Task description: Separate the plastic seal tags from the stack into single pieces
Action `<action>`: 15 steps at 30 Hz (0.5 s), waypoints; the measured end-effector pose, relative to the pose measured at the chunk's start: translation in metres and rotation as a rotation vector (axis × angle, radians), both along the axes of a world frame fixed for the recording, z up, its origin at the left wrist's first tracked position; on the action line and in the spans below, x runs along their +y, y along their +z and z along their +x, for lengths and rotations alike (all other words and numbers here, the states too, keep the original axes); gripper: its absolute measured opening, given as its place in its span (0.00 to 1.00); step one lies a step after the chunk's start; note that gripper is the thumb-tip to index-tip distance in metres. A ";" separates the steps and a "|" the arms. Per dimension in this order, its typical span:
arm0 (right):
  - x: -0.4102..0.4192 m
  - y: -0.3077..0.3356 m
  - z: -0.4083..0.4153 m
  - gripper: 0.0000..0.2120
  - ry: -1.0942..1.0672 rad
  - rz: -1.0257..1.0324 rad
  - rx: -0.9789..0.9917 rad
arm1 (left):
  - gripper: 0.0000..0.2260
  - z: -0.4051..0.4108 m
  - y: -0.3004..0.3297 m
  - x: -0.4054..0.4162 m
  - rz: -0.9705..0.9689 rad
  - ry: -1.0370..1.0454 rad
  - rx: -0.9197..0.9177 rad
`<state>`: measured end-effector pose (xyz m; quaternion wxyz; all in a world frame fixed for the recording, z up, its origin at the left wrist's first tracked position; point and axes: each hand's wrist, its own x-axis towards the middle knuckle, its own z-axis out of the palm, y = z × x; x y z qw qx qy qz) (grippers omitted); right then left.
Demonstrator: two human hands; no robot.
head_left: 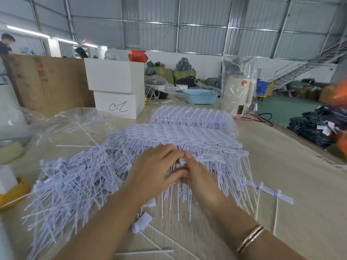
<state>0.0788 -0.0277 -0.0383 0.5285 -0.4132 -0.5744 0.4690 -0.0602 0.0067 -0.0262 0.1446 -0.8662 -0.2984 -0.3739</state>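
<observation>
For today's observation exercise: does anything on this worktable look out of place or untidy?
Mildly: a joined pair of tags lies alone right of the stack, and some singles have strayed from the loose pile.

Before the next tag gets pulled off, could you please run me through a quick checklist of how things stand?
1. Left hand on the joined stack of seal tags: ok, fingers curled at its near edge.
2. Right hand pinching a single tag head: ok, thumb on it.
3. Tag already free of its neighbours: cannot tell, fingers hide the joint.
4. Loose pile of separated tags to the left, ready to take the piece: ok.
5. Further stack behind, untouched: ok.
6. Stray tags lying apart on the table: not ok, outside the pile.
</observation>
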 end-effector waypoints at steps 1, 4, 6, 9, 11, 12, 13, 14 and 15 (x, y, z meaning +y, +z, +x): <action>0.001 -0.001 0.000 0.23 0.033 -0.008 -0.015 | 0.12 0.002 -0.001 0.000 0.056 0.008 -0.033; 0.007 -0.005 0.001 0.31 0.122 -0.072 -0.033 | 0.11 0.002 -0.001 0.000 0.175 0.041 -0.180; 0.009 -0.005 0.002 0.34 0.100 -0.124 0.054 | 0.10 -0.004 0.001 0.002 0.213 0.056 -0.225; 0.008 -0.001 0.007 0.18 -0.062 -0.099 0.293 | 0.10 -0.010 -0.002 0.007 0.226 0.043 -0.135; 0.007 0.000 0.008 0.15 -0.115 -0.072 0.330 | 0.11 -0.009 -0.004 0.009 0.181 0.075 -0.089; 0.007 -0.001 0.008 0.15 -0.117 -0.069 0.341 | 0.12 -0.007 -0.005 0.009 0.156 0.098 -0.079; 0.007 -0.002 0.008 0.14 -0.117 -0.070 0.347 | 0.13 -0.005 -0.006 0.009 0.143 0.114 -0.068; 0.006 -0.002 0.007 0.15 -0.121 -0.070 0.340 | 0.13 -0.004 -0.006 0.009 0.151 0.121 -0.054; 0.006 -0.002 0.007 0.16 -0.133 -0.069 0.313 | 0.13 -0.004 -0.006 0.010 0.170 0.120 -0.040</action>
